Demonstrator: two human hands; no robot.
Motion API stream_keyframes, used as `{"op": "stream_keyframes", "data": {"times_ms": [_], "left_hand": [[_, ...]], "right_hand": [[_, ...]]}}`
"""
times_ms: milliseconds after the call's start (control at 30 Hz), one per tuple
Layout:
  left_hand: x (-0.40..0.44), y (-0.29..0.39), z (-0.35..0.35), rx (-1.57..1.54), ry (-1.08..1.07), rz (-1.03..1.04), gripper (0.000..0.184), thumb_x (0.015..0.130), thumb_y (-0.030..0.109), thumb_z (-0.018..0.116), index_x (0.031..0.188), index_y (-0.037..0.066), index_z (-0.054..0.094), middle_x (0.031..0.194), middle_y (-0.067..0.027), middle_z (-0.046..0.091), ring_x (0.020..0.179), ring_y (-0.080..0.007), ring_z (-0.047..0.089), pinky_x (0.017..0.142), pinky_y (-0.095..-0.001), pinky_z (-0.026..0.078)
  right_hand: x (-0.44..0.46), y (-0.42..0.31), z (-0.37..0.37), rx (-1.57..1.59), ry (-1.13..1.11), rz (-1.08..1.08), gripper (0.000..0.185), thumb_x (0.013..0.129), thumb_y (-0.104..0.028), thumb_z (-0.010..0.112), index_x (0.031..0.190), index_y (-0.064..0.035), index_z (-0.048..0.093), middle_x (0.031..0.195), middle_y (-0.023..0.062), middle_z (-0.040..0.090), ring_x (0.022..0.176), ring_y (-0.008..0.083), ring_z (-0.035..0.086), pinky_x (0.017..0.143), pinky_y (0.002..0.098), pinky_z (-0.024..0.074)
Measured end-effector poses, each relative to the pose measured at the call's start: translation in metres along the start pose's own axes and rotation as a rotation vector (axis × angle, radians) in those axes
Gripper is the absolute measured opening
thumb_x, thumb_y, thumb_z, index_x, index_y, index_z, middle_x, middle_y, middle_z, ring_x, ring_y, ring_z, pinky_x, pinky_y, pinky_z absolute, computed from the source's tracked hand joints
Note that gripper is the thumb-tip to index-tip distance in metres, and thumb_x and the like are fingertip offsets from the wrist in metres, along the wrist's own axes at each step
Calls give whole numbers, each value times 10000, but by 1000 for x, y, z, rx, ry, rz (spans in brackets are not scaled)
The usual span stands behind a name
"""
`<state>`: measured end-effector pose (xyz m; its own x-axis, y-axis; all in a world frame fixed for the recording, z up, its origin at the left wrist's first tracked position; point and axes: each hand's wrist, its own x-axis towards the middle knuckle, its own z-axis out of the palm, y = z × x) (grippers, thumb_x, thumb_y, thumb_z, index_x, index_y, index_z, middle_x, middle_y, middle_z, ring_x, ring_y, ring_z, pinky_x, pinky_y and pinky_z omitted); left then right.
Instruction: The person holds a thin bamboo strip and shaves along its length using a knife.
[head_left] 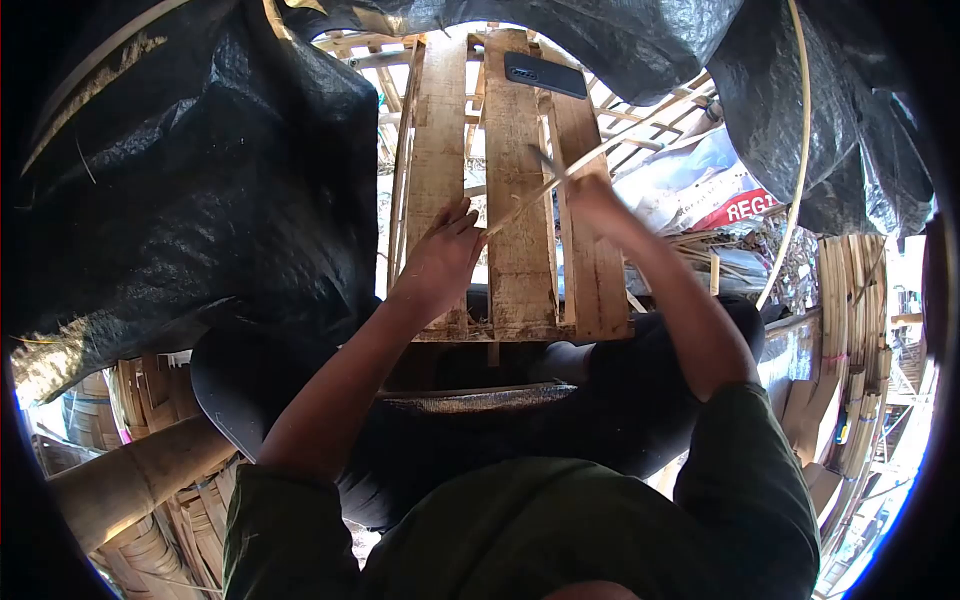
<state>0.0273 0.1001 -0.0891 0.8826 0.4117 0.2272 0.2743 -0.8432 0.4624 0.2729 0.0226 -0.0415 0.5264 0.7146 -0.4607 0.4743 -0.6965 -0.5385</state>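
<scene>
A long, pale bamboo strip (pixel 622 137) slants over the slatted wooden bench (pixel 520 285), from lower left to upper right. My left hand (pixel 440 262) is closed at the strip's lower end, resting over the left planks. My right hand (pixel 597 205) grips a knife, whose dark blade (pixel 543 160) points up and left, close against the strip. The knife's handle is hidden inside my fist. Whether the blade's edge is in the bamboo I cannot tell.
A dark phone (pixel 545 75) lies at the bench's far end. Black plastic sheeting (pixel 190 180) hangs on the left and above. A printed sack (pixel 700 185) is beyond the bench to the right. Bundled bamboo strips (pixel 850 330) stand at far right; a thick bamboo pole (pixel 140 480) lies lower left.
</scene>
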Motion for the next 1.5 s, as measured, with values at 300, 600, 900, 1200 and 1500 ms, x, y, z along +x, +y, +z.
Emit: {"op": "stream_keyframes", "data": {"times_ms": [300, 600, 900, 1200, 1500], "left_hand": [[0, 4, -3, -6, 12, -17, 254, 1032, 143, 477, 1098, -54, 622, 1188, -214, 639, 1301, -366, 503, 1168, -459, 346], [2, 7, -7, -54, 16, -31, 241, 1022, 136, 503, 1104, -50, 634, 1169, -214, 650, 1296, -377, 505, 1157, -453, 354], [3, 6, -9, -25, -8, -14, 226, 1022, 131, 501, 1090, -39, 634, 1167, -206, 652, 1312, -371, 493, 1163, -453, 349], [2, 8, -9, -14, -4, -18, 244, 1036, 154, 483, 1096, -28, 634, 1141, -191, 662, 1316, -369, 493, 1166, -455, 346], [2, 7, -8, 34, 0, 35, 223, 1025, 125, 492, 1091, -30, 638, 1134, -193, 664, 1282, -378, 520, 1150, -471, 361]], "right_hand": [[3, 0, -21, 28, 42, 84, 435, 1070, -289, 378, 1003, 100, 561, 635, 83, 571, 475, 205, 610, 369, 317, 500], [-8, -9, -12, 29, -5, 10, 529, 1075, -384, 396, 768, 18, 551, 587, 91, 546, 476, 200, 613, 386, 348, 492], [-26, -10, 0, 128, -239, -22, 420, 1075, -345, 407, 940, 19, 566, 557, 6, 488, 403, 131, 464, 370, 320, 414], [-47, -34, 17, 27, -337, -5, 449, 1092, -344, 336, 878, -13, 551, 587, 14, 475, 448, 169, 493, 372, 308, 419], [-45, -22, 55, -46, -120, -168, 392, 1043, -244, 405, 1024, 104, 585, 795, 232, 651, 674, 341, 673, 554, 430, 547]]}}
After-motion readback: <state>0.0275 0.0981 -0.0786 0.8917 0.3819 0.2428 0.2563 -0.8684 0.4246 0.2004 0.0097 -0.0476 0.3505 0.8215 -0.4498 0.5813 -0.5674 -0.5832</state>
